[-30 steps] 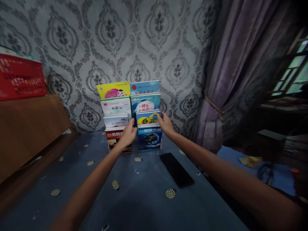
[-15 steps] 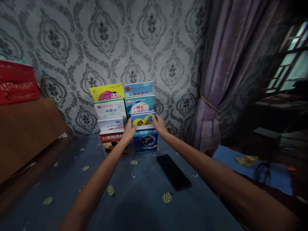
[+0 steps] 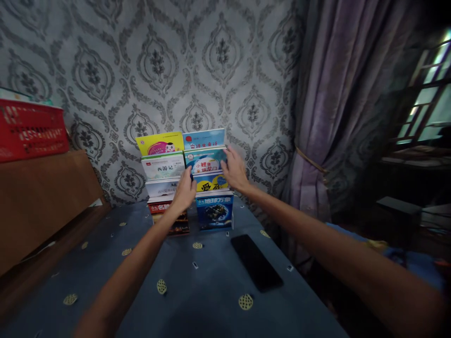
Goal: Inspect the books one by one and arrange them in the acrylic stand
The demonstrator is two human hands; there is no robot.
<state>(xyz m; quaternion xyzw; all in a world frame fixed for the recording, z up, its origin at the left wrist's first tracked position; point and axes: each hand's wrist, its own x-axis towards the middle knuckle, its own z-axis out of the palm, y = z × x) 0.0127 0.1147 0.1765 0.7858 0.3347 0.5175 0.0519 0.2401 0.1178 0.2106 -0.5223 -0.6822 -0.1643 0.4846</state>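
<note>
Children's books stand upright in two stepped columns against the wall. My left hand point(image 3: 184, 190) is between the columns, fingers extended at the left edge of the teal book point(image 3: 192, 159). My right hand point(image 3: 236, 170) has its fingers spread at that book's right edge; touching or just beside it, I cannot tell. Below it in the right column are a yellow-and-blue book point(image 3: 213, 182) and a dark blue book point(image 3: 214, 213); a light blue book point(image 3: 204, 137) rises behind. The left column shows a yellow book point(image 3: 151, 144), a white-green book point(image 3: 158, 170), a pale book point(image 3: 158, 189) and a red-topped book point(image 3: 181, 227).
A black phone point(image 3: 256, 263) lies on the blue patterned cloth point(image 3: 197, 291). At left, a red basket point(image 3: 31, 131) sits on a brown box point(image 3: 49, 202). A tied purple curtain point(image 3: 313, 131) hangs at right, beyond the table's edge.
Both hands have come off the yellow-and-blue book, which now stands in the right column. My right hand has risen to the teal book, and my left hand has moved slightly up-left.
</note>
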